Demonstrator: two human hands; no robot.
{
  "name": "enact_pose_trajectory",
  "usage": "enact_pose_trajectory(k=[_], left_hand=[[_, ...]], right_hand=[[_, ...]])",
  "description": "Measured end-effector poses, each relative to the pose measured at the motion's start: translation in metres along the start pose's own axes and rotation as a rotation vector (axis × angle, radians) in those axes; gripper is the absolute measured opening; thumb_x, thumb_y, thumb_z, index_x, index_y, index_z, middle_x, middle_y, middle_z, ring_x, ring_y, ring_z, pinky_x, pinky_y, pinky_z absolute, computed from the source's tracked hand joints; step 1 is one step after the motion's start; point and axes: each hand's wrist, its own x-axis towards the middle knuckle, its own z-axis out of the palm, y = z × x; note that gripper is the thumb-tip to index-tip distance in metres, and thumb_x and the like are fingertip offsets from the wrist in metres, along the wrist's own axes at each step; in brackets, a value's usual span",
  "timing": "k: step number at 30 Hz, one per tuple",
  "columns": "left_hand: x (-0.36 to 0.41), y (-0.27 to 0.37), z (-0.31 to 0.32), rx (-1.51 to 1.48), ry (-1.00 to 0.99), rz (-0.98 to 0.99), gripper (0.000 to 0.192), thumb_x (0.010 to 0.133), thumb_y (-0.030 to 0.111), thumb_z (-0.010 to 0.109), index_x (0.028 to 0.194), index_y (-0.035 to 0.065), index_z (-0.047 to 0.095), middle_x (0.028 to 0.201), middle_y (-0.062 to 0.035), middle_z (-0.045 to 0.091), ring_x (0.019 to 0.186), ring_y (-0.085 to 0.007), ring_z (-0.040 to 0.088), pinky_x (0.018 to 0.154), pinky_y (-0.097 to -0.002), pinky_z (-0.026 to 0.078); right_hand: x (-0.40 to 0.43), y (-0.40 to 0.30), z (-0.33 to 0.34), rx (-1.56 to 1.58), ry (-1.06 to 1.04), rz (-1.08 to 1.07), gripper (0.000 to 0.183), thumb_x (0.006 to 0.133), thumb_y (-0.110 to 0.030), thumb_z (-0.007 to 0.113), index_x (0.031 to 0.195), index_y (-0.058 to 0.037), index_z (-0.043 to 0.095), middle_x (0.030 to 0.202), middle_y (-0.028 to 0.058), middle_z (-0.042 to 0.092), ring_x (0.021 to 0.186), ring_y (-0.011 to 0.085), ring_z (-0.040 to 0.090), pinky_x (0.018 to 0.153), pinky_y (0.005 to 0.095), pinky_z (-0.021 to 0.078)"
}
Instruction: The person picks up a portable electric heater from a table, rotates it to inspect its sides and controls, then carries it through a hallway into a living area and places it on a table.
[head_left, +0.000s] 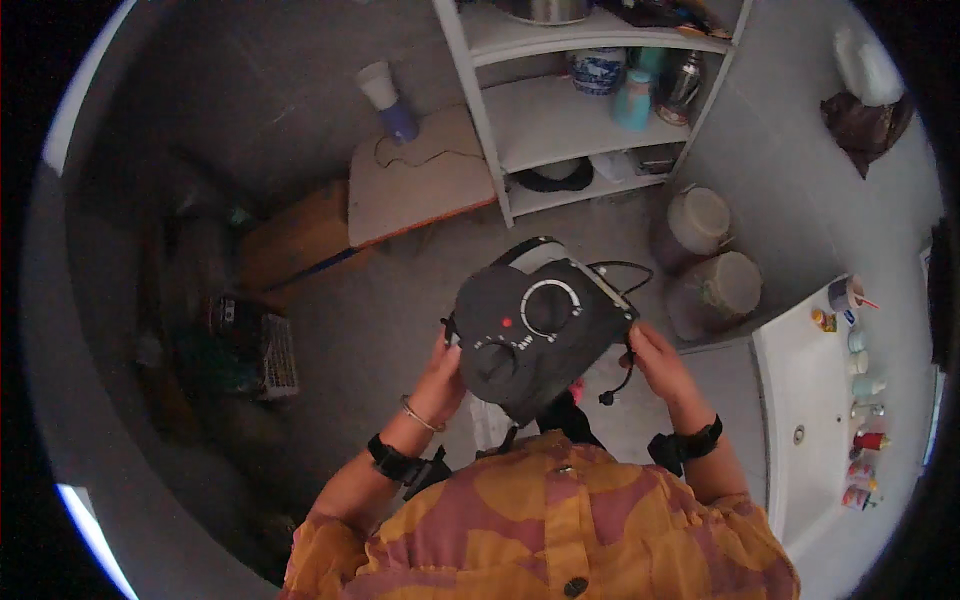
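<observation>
A black electric appliance (551, 341), probably a small heater, is held up in front of my torso. Its tilted top carries two round control knobs, a white dial ring and a red dot. My left hand (444, 379) grips its left side, with the fingers partly hidden. On the opposite side, my right hand (661, 361) holds the edge by the lower right corner. A black power cord (637, 281) loops out behind the casing. Its plug (607, 398) dangles beside my right hand.
Ahead stands a white shelf unit (585, 127) with jars and flasks. Left of it, a small table (420, 180) bears a blue-and-white object (391, 105). Lidded buckets (712, 289) stand at the right wall, near a white washbasin (799, 390) lined with bottles. A white wire basket (279, 356) lies left.
</observation>
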Motion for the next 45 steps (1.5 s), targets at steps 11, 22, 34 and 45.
enact_pose_trajectory(k=[11, 22, 34, 45], left_hand=[[0.219, -0.077, -0.085, -0.085, -0.007, -0.011, 0.055, 0.099, 0.032, 0.055, 0.146, 0.0121, 0.035, 0.142, -0.0055, 0.048, 0.125, -0.0231, 0.052, 0.104, -0.0410, 0.045], [0.296, -0.124, -0.180, -0.169, -0.103, 0.036, 0.054, 0.102, 0.041, 0.044, 0.147, 0.0111, 0.036, 0.144, -0.0053, 0.046, 0.128, -0.0241, 0.049, 0.109, -0.0424, 0.041], [0.291, -0.088, -0.149, -0.245, -0.147, 0.035, 0.062, 0.100, 0.054, 0.039, 0.147, 0.0139, 0.039, 0.147, -0.0104, 0.045, 0.132, -0.0311, 0.046, 0.111, -0.0496, 0.038], [0.275, -0.081, -0.122, 0.156, 0.034, 0.302, 0.040, 0.101, 0.039, 0.045, 0.130, 0.0108, 0.049, 0.118, -0.0024, 0.056, 0.117, -0.0183, 0.051, 0.103, -0.0359, 0.043]], right_hand=[[0.209, 0.010, -0.060, -0.315, -0.252, 0.097, 0.082, 0.094, -0.072, 0.035, 0.142, -0.0068, 0.046, 0.133, 0.0060, 0.056, 0.113, 0.0176, 0.056, 0.074, 0.0287, 0.0471], [0.290, 0.087, -0.029, -0.031, -0.201, 0.082, 0.069, 0.094, -0.064, 0.047, 0.139, -0.0117, 0.049, 0.129, 0.0018, 0.056, 0.110, 0.0183, 0.056, 0.077, 0.0315, 0.0471], [0.265, 0.093, 0.010, 0.685, -0.046, 0.128, 0.042, 0.089, -0.038, 0.069, 0.122, -0.0137, 0.059, 0.120, 0.0003, 0.058, 0.104, 0.0164, 0.056, 0.087, 0.0413, 0.0535], [0.296, 0.087, 0.014, 0.653, -0.205, 0.101, 0.026, 0.089, -0.035, 0.065, 0.105, -0.0134, 0.067, 0.105, 0.0000, 0.063, 0.096, 0.0135, 0.058, 0.081, 0.0325, 0.0521]])
